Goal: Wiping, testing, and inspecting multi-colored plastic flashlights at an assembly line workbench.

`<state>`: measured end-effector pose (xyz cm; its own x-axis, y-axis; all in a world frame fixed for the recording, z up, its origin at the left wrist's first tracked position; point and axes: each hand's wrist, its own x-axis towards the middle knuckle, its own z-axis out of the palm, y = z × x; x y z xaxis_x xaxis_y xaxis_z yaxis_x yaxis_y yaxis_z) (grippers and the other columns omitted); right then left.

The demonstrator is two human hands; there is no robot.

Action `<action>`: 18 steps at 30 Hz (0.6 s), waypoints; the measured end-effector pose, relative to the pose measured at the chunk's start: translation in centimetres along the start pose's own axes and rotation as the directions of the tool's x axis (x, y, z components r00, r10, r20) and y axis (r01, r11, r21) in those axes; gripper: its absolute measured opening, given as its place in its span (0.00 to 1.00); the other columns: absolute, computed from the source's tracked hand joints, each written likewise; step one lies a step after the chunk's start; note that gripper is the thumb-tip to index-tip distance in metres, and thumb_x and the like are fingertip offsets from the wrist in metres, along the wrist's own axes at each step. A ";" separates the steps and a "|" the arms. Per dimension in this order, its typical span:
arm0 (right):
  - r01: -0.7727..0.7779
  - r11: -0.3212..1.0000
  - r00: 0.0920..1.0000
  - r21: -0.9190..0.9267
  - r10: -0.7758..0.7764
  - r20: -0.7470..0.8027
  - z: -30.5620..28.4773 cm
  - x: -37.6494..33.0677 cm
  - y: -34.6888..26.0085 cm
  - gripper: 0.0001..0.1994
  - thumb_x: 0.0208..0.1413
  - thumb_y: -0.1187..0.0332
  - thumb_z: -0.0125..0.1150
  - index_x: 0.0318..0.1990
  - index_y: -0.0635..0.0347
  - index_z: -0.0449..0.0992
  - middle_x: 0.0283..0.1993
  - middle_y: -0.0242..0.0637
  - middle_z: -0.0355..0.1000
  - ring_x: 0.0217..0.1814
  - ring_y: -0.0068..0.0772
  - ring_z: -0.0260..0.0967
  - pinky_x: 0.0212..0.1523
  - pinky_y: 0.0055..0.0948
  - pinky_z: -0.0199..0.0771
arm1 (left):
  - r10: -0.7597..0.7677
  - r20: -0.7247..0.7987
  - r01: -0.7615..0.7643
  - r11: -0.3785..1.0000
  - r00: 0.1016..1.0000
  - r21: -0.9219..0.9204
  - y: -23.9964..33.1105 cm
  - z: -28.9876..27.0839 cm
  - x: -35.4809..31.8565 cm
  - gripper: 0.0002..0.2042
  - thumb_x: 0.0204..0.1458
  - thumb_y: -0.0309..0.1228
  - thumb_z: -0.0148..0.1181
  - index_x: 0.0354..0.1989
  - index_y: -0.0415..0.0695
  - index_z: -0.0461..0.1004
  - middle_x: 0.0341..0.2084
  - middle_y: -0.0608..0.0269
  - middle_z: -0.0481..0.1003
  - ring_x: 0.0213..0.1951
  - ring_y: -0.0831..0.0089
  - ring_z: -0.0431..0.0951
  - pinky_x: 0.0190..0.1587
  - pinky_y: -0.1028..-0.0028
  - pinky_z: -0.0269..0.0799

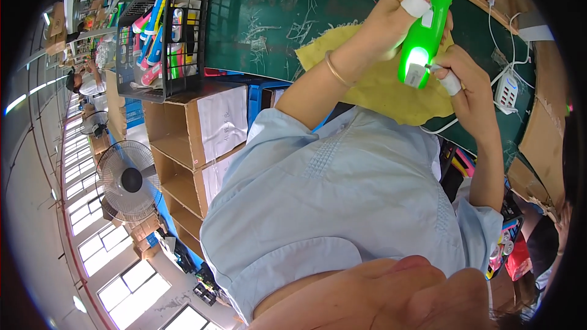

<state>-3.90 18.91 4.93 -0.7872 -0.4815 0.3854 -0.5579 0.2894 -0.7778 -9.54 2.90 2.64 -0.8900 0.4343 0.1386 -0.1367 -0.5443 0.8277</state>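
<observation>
A green flashlight with a white head end is held over the workbench, its head pointing away from me. My left hand is closed around its body, with white tape on the thumb. At the tail nearest me a bright light glows through the green casing. A small grey, plug-like piece sits against that tail. My right hand, also with a taped finger, pinches at this end; its fingertips touch a small dark-tipped part beside the grey piece, too small to name. A yellow cloth lies beneath both hands.
A black crate of colourful flashlights stands at the left, above cardboard shelving. On the green bench, a white multi-port charger with cables lies at the right. A standing fan and another person are farther left.
</observation>
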 end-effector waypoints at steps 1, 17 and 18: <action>-0.107 0.994 0.993 -0.027 0.106 -0.058 0.9 -0.2 -1.3 0.08 0.43 0.78 0.57 0.34 0.64 0.69 0.26 0.39 0.61 0.26 0.36 0.59 0.30 0.27 0.62 | 0.103 0.034 -0.105 0.992 0.994 0.065 0.4 -0.1 -0.1 0.21 0.54 0.47 0.46 0.42 0.39 0.64 0.26 0.55 0.72 0.29 0.69 0.75 0.30 0.73 0.73; 0.520 0.826 0.854 -0.220 -0.512 0.097 4.1 -3.0 -2.0 0.14 0.32 0.75 0.61 0.33 0.59 0.73 0.23 0.31 0.58 0.24 0.28 0.57 0.21 0.27 0.56 | -0.160 -0.079 0.053 0.685 0.984 -0.727 -0.7 -1.3 -0.1 0.30 0.46 0.63 0.43 0.39 0.45 0.64 0.22 0.68 0.64 0.26 0.76 0.62 0.27 0.78 0.61; 0.506 0.847 0.863 -0.165 -0.498 0.091 3.6 -2.5 -2.4 0.14 0.31 0.74 0.61 0.33 0.60 0.73 0.23 0.29 0.57 0.23 0.27 0.56 0.21 0.25 0.55 | -0.166 -0.028 0.083 0.624 0.986 -0.777 -0.8 -1.6 -0.2 0.30 0.45 0.63 0.43 0.39 0.45 0.64 0.22 0.69 0.63 0.25 0.76 0.61 0.27 0.79 0.61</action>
<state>0.34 16.45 4.09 -0.3775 -0.6346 0.6743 -0.9140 0.1384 -0.3814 -9.98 2.14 1.08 -0.8668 0.4983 -0.0162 -0.4971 -0.8612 0.1060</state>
